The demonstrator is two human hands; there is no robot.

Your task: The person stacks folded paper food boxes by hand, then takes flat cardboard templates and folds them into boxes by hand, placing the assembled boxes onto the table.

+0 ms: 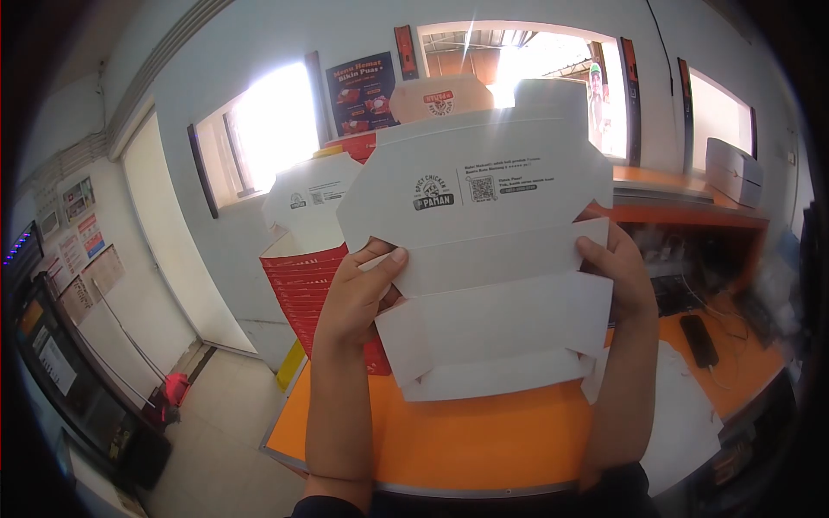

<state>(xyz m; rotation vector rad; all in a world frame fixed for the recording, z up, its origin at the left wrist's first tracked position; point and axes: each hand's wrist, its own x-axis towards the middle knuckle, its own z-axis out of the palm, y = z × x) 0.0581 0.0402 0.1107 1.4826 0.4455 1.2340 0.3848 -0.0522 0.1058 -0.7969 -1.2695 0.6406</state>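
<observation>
A partly folded white cardboard food box [492,250] is held up in front of me, its inside facing my view. Its raised lid carries a printed chicken logo and a QR code. My left hand [367,281] grips the box's left side at the fold, thumb on the inner face. On the right side my right hand [617,263] pinches the edge the same way, thumb in front. The lower panel has its side flaps bent inward. Behind the box, to the left, rises a tall stack of nested red-and-white boxes [302,276], partly covered by my left arm.
An orange table [484,440] lies under the box, with a white sheet [682,414] at its right. A black phone [699,340] with a cable rests on the right counter. A dark poster [361,91] hangs between the windows. Tiled floor [220,414] shows at left.
</observation>
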